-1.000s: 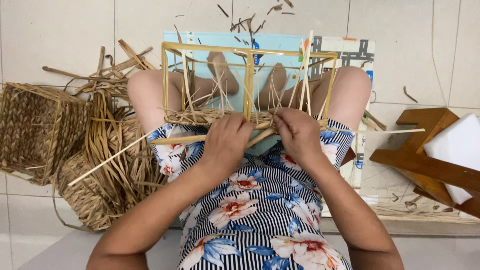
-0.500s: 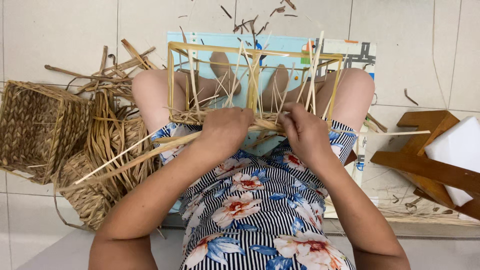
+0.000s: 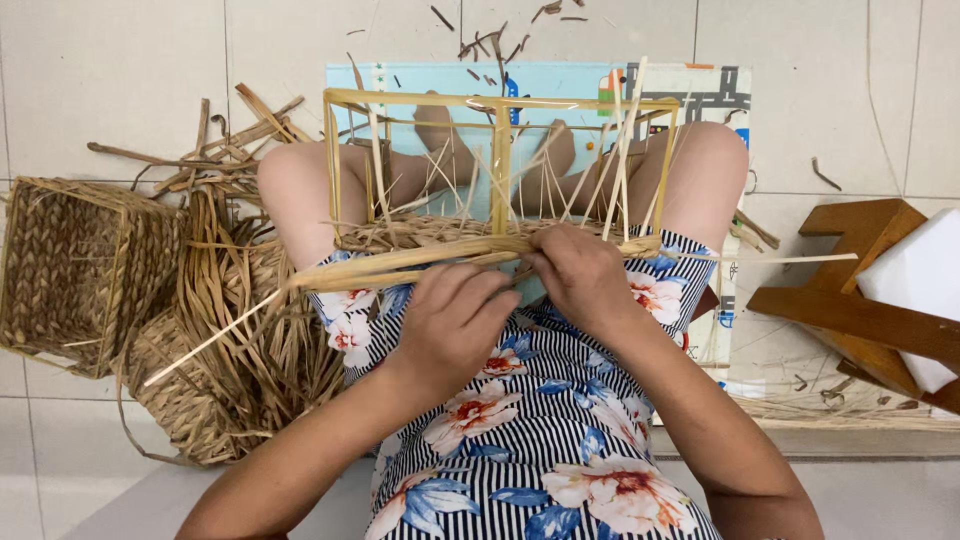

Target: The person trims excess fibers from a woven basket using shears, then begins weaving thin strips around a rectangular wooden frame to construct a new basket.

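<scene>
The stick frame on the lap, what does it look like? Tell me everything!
The basket frame is a box outline of pale yellow sticks with thin upright straws inside. A woven band of straw runs along its near bottom edge. It stands upright on the person's lap between the knees. The left hand and right hand grip that woven edge.

A finished woven basket (image 3: 75, 270) sat at far left on the tiled floor (image 3: 120, 80). Beside it lay a heap of loose straw strips (image 3: 240, 330) (partly over a second, rounder basket (image 3: 180, 400)). A wooden stool (image 3: 850, 300) stood at right.
</scene>
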